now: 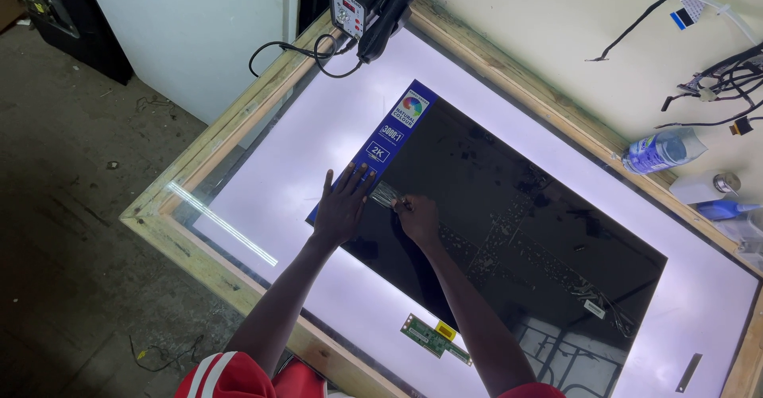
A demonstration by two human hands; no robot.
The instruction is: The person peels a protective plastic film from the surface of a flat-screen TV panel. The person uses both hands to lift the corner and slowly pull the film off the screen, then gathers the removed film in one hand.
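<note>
A large black display panel (509,223) lies flat on a lit white table surface (318,128). A blue label strip (393,135) runs along the panel's left edge. My left hand (342,205) presses flat on that strip, fingers spread. My right hand (417,217) is closed around a small thin tool, its tip at a pale scraped patch (384,194) on the panel next to the left hand. A green circuit board (433,338) lies off the panel's near edge between my arms.
A wooden frame (207,271) borders the light table. A hot-air station with its handle and cable (369,4) sits at the far corner. On the right bench lie a clear plastic bottle (664,150), a blue tool (727,207) and loose cables (715,88).
</note>
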